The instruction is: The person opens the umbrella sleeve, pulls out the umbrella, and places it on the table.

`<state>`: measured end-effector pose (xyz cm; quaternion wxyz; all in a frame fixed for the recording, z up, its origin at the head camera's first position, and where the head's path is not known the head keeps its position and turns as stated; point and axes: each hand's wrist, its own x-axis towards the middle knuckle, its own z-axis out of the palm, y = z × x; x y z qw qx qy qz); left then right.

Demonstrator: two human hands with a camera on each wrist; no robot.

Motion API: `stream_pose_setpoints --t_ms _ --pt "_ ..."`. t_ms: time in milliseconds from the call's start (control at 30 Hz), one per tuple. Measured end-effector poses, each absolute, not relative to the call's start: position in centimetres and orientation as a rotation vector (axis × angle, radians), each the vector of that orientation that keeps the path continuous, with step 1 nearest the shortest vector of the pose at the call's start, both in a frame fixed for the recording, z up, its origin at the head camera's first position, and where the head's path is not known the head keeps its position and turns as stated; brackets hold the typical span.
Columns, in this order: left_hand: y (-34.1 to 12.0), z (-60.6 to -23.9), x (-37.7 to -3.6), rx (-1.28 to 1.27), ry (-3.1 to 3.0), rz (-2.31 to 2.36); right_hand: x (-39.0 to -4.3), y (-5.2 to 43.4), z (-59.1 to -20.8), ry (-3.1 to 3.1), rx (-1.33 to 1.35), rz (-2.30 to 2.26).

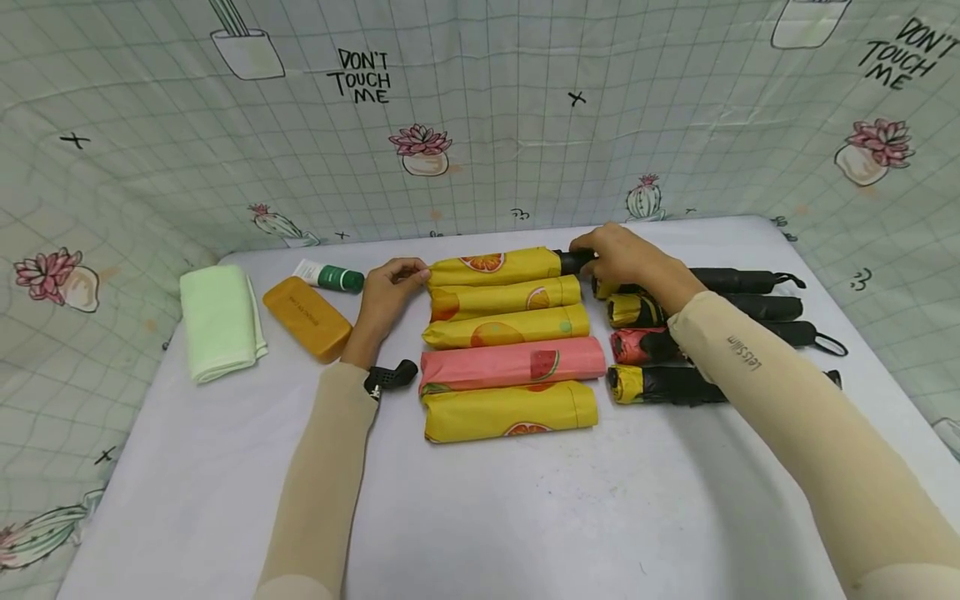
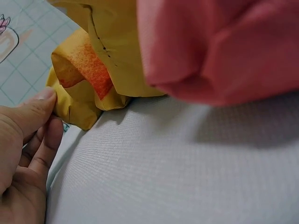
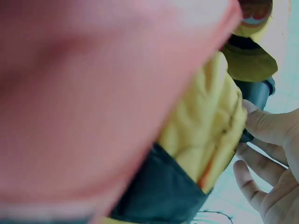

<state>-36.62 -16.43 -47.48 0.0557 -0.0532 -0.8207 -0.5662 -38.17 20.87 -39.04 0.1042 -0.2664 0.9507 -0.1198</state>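
Observation:
In the head view, the farthest yellow fruit-print umbrella sleeve [image 1: 510, 268] lies across the table, with the black end of a folded umbrella [image 1: 570, 262] sticking out on its right. My left hand [image 1: 388, 292] pinches the sleeve's left tip between thumb and fingers, as the left wrist view also shows at the yellow fabric [image 2: 72, 109]. At the other end, my right hand [image 1: 626, 257] grips the umbrella's black end; thumb and fingers of the right hand [image 3: 275, 154] close around it in the right wrist view. Nearer sleeves partly block both wrist views.
Toward me lie more yellow sleeves [image 1: 510, 412] and a pink sleeve [image 1: 495, 365]. Several folded umbrellas [image 1: 675, 385] with black parts are lined up beneath my right forearm. On the left are a green towel [image 1: 217, 325], an orange soap-like bar [image 1: 306, 318] and a green-and-white tube [image 1: 333, 276].

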Motion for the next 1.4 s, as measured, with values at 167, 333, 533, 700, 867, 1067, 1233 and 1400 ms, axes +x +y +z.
stream_pose_setpoints --t_ms 167,333,533,700,867,1067,1233,1400 --pt "-16.4 -47.6 -36.7 -0.158 -2.508 -1.703 -38.1 21.3 -38.4 2.808 -0.774 -0.351" --pt "-16.5 -47.5 -36.7 -0.154 -2.513 -1.687 -38.1 21.8 -38.0 2.813 -0.762 -0.321" --pt "-16.4 -47.5 -36.5 -0.148 -2.533 -1.676 -38.1 23.0 -37.7 2.840 -0.755 -0.302" --pt "-16.4 -47.3 -36.4 -0.142 -2.538 -1.675 -38.0 24.4 -37.5 2.850 -0.724 -0.290" --pt "-16.3 -47.2 -36.3 -0.134 -2.539 -1.674 -37.7 25.6 -37.4 2.865 -0.725 -0.270" --pt "-16.2 -47.5 -36.3 -0.135 -2.547 -1.677 -37.4 26.3 -37.4 2.874 -0.738 -0.251" --pt "-16.2 -47.5 -36.2 -0.137 -2.558 -1.664 -37.3 26.7 -36.8 2.871 -0.690 -0.246" --pt "-16.2 -47.3 -36.2 -0.131 -2.558 -1.642 -37.4 27.6 -36.3 2.876 -0.682 -0.239"
